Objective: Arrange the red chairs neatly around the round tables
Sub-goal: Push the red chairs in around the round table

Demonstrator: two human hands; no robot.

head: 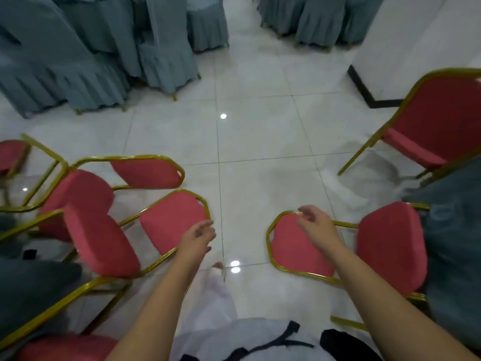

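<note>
Red padded chairs with gold frames stand on both sides of me. A near-left chair (104, 243) has its backrest (171, 220) toward me; my left hand (199, 237) hovers at its right edge with relaxed fingers, holding nothing. On the near right, my right hand (315, 220) hangs over the top of another chair's backrest (294, 248), fingers loosely curled, no grip visible. Its seat (390, 246) points at a table draped in grey-blue cloth (453, 243). A second left chair (145, 173) and a far-right chair (440, 126) stand further off.
Several chairs in grey-blue covers (86, 56) crowd the far left, and more (320, 19) stand at the far right. A white wall with a dark skirting (364, 87) runs along the right. A dark tablecloth edge (31, 287) lies at the near left. White tiled floor (247, 142) stretches between.
</note>
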